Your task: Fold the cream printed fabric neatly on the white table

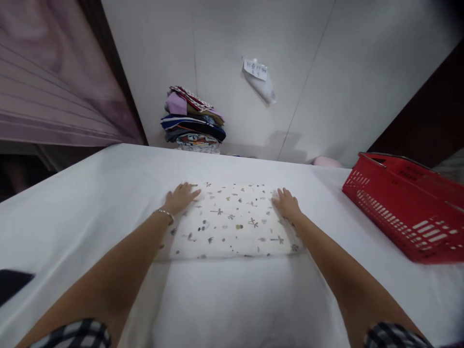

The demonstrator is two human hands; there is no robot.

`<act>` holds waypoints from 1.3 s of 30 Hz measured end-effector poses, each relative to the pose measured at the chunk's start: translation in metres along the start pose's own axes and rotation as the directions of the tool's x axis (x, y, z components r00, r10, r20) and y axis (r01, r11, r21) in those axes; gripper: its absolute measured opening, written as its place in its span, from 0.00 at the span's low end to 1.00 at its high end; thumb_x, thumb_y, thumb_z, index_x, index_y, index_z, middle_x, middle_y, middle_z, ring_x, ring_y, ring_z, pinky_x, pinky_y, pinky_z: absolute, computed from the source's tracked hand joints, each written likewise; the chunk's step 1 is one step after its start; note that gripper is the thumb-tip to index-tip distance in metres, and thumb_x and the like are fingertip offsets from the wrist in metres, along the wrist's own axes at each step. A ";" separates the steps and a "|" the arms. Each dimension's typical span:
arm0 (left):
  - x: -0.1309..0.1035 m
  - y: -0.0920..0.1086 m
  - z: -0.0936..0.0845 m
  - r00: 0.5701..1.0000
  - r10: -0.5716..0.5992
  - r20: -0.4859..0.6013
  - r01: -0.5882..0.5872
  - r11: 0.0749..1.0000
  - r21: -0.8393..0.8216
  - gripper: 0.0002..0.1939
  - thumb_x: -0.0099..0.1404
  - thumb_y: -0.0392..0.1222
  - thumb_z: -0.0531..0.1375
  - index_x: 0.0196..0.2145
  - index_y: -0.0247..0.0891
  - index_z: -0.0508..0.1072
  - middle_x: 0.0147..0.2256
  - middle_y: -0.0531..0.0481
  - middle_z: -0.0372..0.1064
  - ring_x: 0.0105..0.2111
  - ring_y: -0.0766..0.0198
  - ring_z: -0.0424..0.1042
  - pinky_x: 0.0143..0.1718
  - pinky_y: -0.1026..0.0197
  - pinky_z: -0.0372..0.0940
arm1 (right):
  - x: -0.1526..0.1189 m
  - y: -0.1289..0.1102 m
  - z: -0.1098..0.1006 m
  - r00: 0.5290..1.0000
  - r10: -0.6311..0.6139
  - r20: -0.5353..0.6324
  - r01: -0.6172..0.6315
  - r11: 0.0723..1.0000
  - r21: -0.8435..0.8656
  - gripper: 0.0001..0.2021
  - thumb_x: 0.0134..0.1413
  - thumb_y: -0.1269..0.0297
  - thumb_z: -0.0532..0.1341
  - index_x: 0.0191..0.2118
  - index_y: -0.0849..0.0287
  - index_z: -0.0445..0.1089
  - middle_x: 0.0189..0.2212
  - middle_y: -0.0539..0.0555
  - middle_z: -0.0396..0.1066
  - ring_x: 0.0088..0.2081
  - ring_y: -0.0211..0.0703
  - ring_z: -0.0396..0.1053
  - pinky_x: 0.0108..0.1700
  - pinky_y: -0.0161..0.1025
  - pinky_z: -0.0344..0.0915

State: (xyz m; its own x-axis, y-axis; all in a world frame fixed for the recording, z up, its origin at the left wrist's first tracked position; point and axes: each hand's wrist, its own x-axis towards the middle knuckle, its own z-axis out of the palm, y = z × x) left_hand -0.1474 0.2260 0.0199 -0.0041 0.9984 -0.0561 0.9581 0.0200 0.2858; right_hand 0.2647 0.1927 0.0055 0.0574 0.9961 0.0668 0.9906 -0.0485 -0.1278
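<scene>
A white cloth (pixel 232 227) with small printed palms and other motifs lies folded into a flat rectangle on the white-covered table. My left hand (pixel 180 197) rests on its far left corner, fingers spread, with a bracelet at the wrist. Over at the far right corner, my right hand (pixel 287 205) presses down on the cloth with its fingers apart. Neither hand grips anything. Both palms face down, so their undersides are hidden.
A red plastic basket (pixel 384 198) stands at the table's right side. Behind the far edge rises a stack of folded clothes (pixel 195 123) against the wall. A labelled plastic bag (pixel 259 79) hangs there. Pink curtain (pixel 54 82) covers the left. A dark object (pixel 13 284) lies at the near left.
</scene>
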 end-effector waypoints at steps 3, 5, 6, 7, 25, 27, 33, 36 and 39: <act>-0.015 -0.009 -0.005 1.000 0.019 0.021 -0.019 1.000 -0.024 0.32 0.64 0.59 0.37 0.60 0.42 0.55 0.63 0.44 0.45 0.62 0.52 0.44 0.58 0.44 0.46 | -0.051 0.000 -0.002 0.978 -0.208 -0.019 0.206 0.977 -0.050 0.29 0.61 0.48 0.42 0.63 0.58 0.50 0.65 0.58 0.42 0.65 0.51 0.36 0.61 0.55 0.37; -0.035 -0.017 0.001 0.995 0.097 0.006 -0.097 0.995 0.015 0.32 0.64 0.60 0.38 0.60 0.43 0.54 0.64 0.45 0.44 0.63 0.52 0.41 0.59 0.43 0.41 | -0.082 0.004 0.000 0.960 -0.280 0.008 0.280 0.959 -0.040 0.29 0.61 0.47 0.42 0.62 0.57 0.51 0.64 0.56 0.43 0.65 0.51 0.37 0.61 0.55 0.37; -0.046 -0.021 0.005 0.990 0.141 0.002 -0.141 0.989 0.039 0.33 0.63 0.60 0.39 0.61 0.44 0.53 0.64 0.47 0.43 0.64 0.52 0.39 0.59 0.42 0.38 | -0.093 0.007 0.001 0.958 -0.287 0.024 0.287 0.958 -0.021 0.29 0.61 0.47 0.41 0.62 0.57 0.52 0.64 0.56 0.44 0.65 0.51 0.37 0.61 0.55 0.38; -0.057 -0.025 0.009 0.985 0.175 0.002 -0.175 0.983 0.057 0.33 0.63 0.61 0.40 0.61 0.44 0.53 0.64 0.47 0.42 0.64 0.52 0.38 0.60 0.42 0.36 | -0.100 0.010 0.002 0.958 -0.286 0.037 0.286 0.958 0.004 0.29 0.61 0.47 0.41 0.61 0.57 0.53 0.64 0.55 0.45 0.64 0.51 0.38 0.61 0.56 0.40; -0.187 0.033 0.031 0.707 0.683 -0.186 -0.675 0.729 0.114 0.17 0.62 0.39 0.51 0.48 0.40 0.69 0.49 0.45 0.67 0.49 0.56 0.64 0.50 0.50 0.59 | -0.177 -0.004 -0.005 0.783 -0.586 -0.208 0.612 0.785 0.092 0.17 0.57 0.69 0.50 0.51 0.58 0.66 0.53 0.56 0.65 0.56 0.48 0.57 0.57 0.49 0.53; -0.186 0.035 0.031 0.742 0.647 -0.177 -0.627 0.762 0.161 0.20 0.60 0.33 0.49 0.49 0.39 0.68 0.50 0.45 0.66 0.50 0.56 0.64 0.50 0.50 0.60 | -0.174 -0.006 -0.007 0.801 -0.572 -0.178 0.584 0.811 0.025 0.20 0.56 0.74 0.48 0.53 0.58 0.64 0.54 0.57 0.63 0.56 0.48 0.57 0.56 0.48 0.54; -0.185 0.040 0.029 0.837 0.529 -0.144 -0.479 0.833 0.276 0.27 0.57 0.26 0.46 0.53 0.36 0.66 0.55 0.43 0.62 0.55 0.55 0.60 0.52 0.51 0.59 | -0.166 -0.005 -0.012 0.859 -0.505 -0.082 0.497 0.862 -0.102 0.25 0.53 0.80 0.47 0.57 0.61 0.60 0.57 0.58 0.59 0.58 0.48 0.54 0.56 0.46 0.53; -0.185 0.036 0.030 0.875 0.468 -0.125 -0.416 0.858 0.301 0.29 0.57 0.24 0.44 0.55 0.35 0.64 0.56 0.44 0.61 0.57 0.56 0.59 0.55 0.52 0.57 | -0.162 0.002 -0.011 0.876 -0.478 -0.069 0.467 0.875 -0.126 0.25 0.53 0.81 0.47 0.56 0.61 0.61 0.57 0.58 0.60 0.57 0.47 0.56 0.55 0.45 0.53; -0.185 0.030 0.029 0.893 0.445 -0.071 -0.403 0.859 0.316 0.30 0.58 0.24 0.43 0.56 0.36 0.63 0.56 0.46 0.61 0.58 0.57 0.57 0.56 0.53 0.57 | -0.159 0.011 -0.009 0.880 -0.467 -0.082 0.455 0.881 -0.131 0.24 0.54 0.81 0.47 0.56 0.61 0.62 0.56 0.57 0.61 0.57 0.46 0.57 0.56 0.44 0.53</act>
State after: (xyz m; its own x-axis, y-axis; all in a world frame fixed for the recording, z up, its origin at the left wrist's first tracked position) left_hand -0.1100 0.0406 0.0111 0.4026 0.9039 0.1447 0.9150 -0.4021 -0.0337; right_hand 0.2681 0.0329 0.0022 -0.4020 0.8937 0.1994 0.9149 0.4009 0.0474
